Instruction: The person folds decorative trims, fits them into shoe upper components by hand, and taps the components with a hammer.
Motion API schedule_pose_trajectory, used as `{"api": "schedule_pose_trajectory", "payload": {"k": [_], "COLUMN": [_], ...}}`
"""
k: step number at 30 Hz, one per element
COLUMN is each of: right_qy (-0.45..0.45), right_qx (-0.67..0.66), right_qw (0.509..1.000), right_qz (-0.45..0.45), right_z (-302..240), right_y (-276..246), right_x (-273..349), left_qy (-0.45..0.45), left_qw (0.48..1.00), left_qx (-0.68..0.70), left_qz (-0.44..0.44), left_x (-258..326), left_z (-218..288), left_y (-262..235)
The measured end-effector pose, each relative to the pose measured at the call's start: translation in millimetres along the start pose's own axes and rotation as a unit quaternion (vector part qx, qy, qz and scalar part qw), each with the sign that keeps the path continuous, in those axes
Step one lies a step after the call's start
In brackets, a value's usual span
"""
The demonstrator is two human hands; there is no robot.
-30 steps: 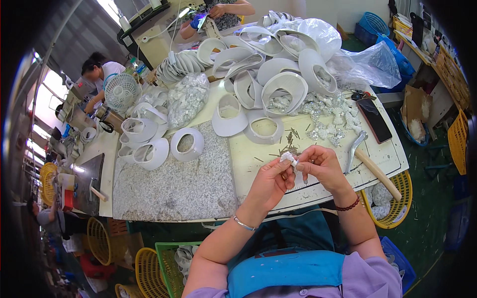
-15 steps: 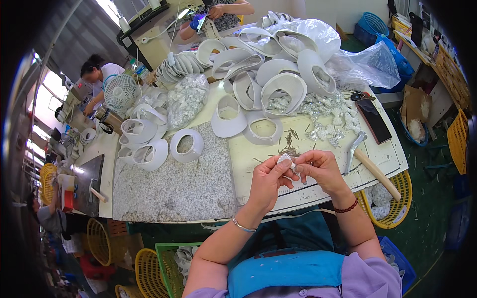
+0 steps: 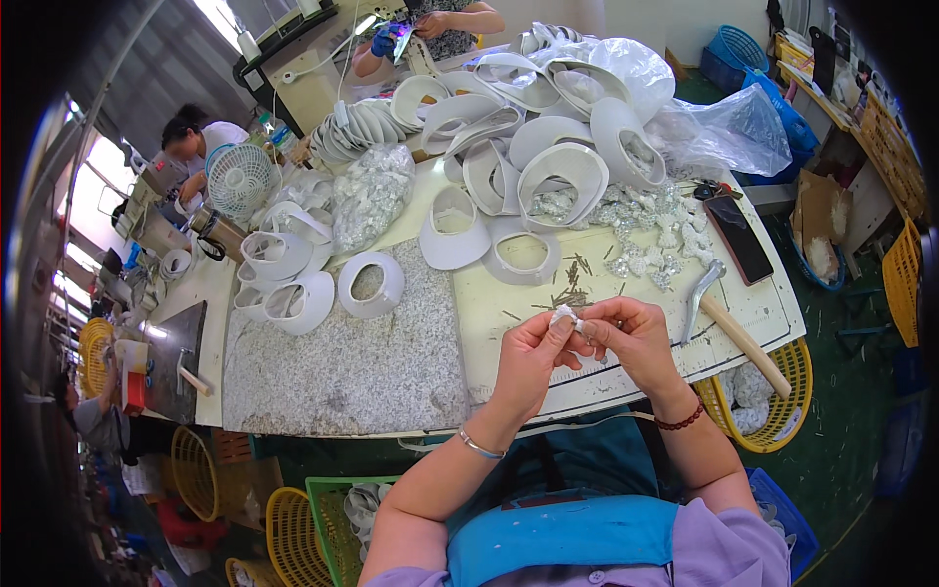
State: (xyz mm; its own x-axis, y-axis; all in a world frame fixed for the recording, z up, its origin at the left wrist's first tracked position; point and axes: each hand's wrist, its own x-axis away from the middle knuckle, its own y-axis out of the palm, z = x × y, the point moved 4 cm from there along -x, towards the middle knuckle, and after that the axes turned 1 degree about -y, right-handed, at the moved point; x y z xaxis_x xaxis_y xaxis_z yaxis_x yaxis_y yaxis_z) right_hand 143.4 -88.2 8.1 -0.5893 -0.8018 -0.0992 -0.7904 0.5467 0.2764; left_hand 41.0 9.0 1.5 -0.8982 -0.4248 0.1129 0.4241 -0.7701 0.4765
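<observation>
My left hand point(image 3: 531, 356) and my right hand point(image 3: 629, 338) meet above the table's front edge. Between their fingertips they pinch a small white, crumpled-looking piece point(image 3: 562, 315), partly hidden by the fingers. Just beyond my hands lie several thin brown pin-like sticks point(image 3: 570, 289) on the tabletop. Past these spreads a heap of small white and silvery sparkling pieces point(image 3: 657, 240). To the right of my right hand, a hammer with a curved metal head point(image 3: 700, 286) and wooden handle point(image 3: 748, 342) rests across the table edge.
White shoe-upper-like shapes point(image 3: 456, 229) are piled at the table's back. A grey speckled slab point(image 3: 342, 377) covers the left. A dark phone point(image 3: 737, 239) lies far right, above a yellow basket point(image 3: 794, 386). Below left is a green crate point(image 3: 328, 528). Two co-workers sit beyond.
My hands stay together and shift only slightly, with my fingers turning a little around the white piece. A co-worker's gloved hand at the back has moved a little.
</observation>
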Motion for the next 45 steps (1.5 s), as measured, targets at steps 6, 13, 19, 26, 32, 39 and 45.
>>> {"api": "schedule_pose_trajectory", "payload": {"k": [6,13,19,26,32,39,45], "right_qy": [0.011,-0.024,-0.034,0.006,0.020,0.010,-0.058], "right_qx": [0.036,0.072,0.139,0.050,0.117,0.159,0.251], "right_qw": [0.999,0.997,0.988,0.999,0.991,0.985,0.963], "right_qz": [0.008,0.034,0.051,0.019,0.061,0.069,0.081], "right_z": [-6,-6,3,-3,-7,-3,2], "right_y": [0,6,3,7,8,11,1], "right_x": [4,6,6,5,6,-4,3], "left_qy": [0.061,0.313,0.340,0.306,0.278,0.230,0.367], "left_qw": [0.997,0.874,0.812,0.852,0.858,0.903,0.671], "left_qx": [-0.043,-0.362,-0.469,-0.421,-0.423,-0.354,-0.619], "left_qz": [0.016,0.085,0.068,0.060,0.088,0.083,0.180], "left_x": [0,10,8,6,4,0,5], "left_z": [-3,7,16,16,11,3,76], "left_y": [0,9,13,13,9,-4,-42]}}
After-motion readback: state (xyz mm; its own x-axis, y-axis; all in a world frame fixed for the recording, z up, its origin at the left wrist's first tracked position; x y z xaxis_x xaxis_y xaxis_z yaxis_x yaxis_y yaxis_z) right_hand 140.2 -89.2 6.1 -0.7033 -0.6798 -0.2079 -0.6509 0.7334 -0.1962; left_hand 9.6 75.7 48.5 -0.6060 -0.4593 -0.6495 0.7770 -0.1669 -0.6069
